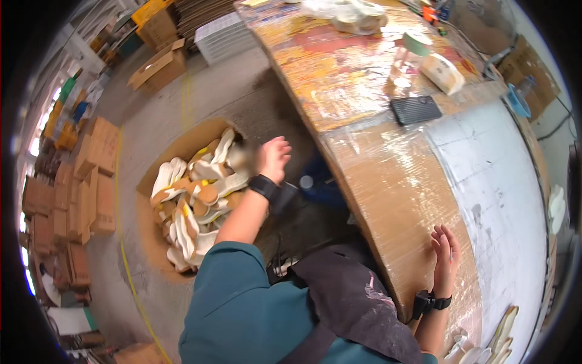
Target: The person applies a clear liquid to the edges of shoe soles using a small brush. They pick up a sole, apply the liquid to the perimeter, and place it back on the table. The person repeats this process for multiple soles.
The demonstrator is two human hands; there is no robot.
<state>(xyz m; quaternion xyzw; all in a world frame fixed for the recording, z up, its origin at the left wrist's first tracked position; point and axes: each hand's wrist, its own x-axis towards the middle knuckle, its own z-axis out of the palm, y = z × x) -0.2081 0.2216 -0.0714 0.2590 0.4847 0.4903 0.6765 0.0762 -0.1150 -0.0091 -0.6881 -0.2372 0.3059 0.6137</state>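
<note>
My left hand (274,159) is over the right edge of a cardboard box (147,227) on the floor, its fingers partly spread and nothing visible in them. White and tan shoe soles (209,194), some with yellow parts, fill the box in a loose heap. A blurred patch beside the hand hides part of the heap. My right hand (445,252) is above the table (397,203) at its near part, where brown cardboard lies under clear film. Its fingers are stretched out and hold nothing. Both wrists carry black straps.
On the table lie a dark ribbed phone-like slab (416,110), a tape roll (418,42), a white sole-shaped piece (442,73) and film-wrapped pale pieces (357,17). More soles (501,340) sit at the near right. Stacked cartons (91,176) line the left.
</note>
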